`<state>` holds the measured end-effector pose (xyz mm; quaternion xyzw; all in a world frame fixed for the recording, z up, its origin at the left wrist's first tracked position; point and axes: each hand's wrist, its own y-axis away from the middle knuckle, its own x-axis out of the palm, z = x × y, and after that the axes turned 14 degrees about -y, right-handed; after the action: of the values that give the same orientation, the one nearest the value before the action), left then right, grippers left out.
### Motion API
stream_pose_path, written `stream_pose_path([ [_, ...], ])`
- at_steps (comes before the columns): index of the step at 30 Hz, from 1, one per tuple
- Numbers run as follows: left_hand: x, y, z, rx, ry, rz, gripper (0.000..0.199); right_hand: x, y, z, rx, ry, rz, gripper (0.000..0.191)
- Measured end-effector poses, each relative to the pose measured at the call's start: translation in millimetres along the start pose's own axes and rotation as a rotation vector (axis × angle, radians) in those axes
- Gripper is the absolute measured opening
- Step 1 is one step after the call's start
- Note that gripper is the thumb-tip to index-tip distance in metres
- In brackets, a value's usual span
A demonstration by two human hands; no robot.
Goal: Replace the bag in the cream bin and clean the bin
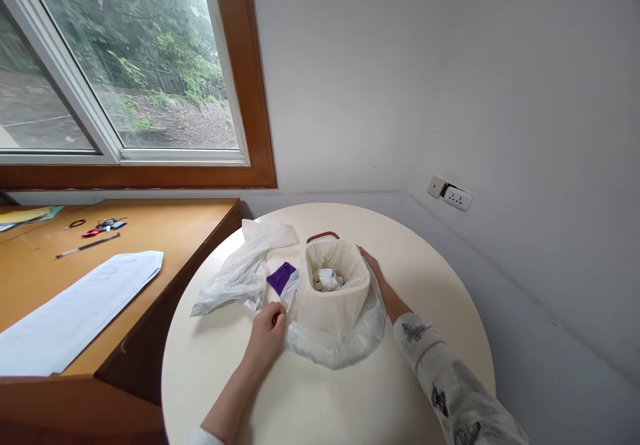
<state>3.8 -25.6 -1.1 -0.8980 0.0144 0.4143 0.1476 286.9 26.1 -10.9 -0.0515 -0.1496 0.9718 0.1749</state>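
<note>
A small white trash bin (320, 308) stands on the round table with crumpled white paper (329, 279) inside. A thin white plastic bag (345, 348) lines it, folds over the rim and hangs loosely around its outside. My left hand (270, 328) is closed in a fist at the bin's lower left, pinching the edge of the plastic bag. Just beyond it lies a purple piece (281, 277), maybe cloth or plastic. My right hand (371, 265) grips the bin's right side near the rim; its fingertips are partly hidden.
Another loose translucent plastic bag (235, 278) spreads over the left of the round table (320, 405). A brown handle (323, 236) shows behind the bin. On the wooden desk (195, 221) lie paper sheets (85, 305), a pen (87, 246) and keys (107, 225). Walls border the table behind and right.
</note>
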Motion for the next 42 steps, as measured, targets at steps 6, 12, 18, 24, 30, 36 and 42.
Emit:
stream_pose_path([
  [6, -2.7, 4.4, -2.9, -0.05, 0.088, -0.033, 0.013, -28.0, 39.2, 1.0, 0.216, -0.188, 0.049, 0.056],
  [12, 2.3, 7.4, -4.1, -0.076, 0.145, -0.029, 0.014, -37.2, 76.1, 13.6, 0.247, -0.285, 0.136, 0.038],
  [18, -2.4, 17.6, -1.2, -0.126, 0.262, 0.005, 0.007, -35.9, 83.9, 12.1, 0.271, -0.281, 0.109, 0.022],
  [24, -14.0, 34.3, 5.8, -0.222, 0.434, 0.006, 0.011, -44.2, 101.4, 19.9, 0.327, -0.347, 0.058, 0.023],
  [30, -42.9, 13.5, 10.2, -0.298, 0.591, -0.089, 0.017, -57.6, 91.5, 36.0, 0.356, -0.496, -0.052, 0.03],
  [36, -79.5, -38.3, -11.9, -0.279, 0.806, -0.132, 0.025, -59.7, 44.2, 66.3, 0.294, -0.615, -0.099, 0.03],
  [42, -103.6, -58.5, -39.6, -0.145, 0.945, -0.192, 0.027, -55.2, 17.9, 108.2, 0.217, -0.653, -0.049, 0.037],
])
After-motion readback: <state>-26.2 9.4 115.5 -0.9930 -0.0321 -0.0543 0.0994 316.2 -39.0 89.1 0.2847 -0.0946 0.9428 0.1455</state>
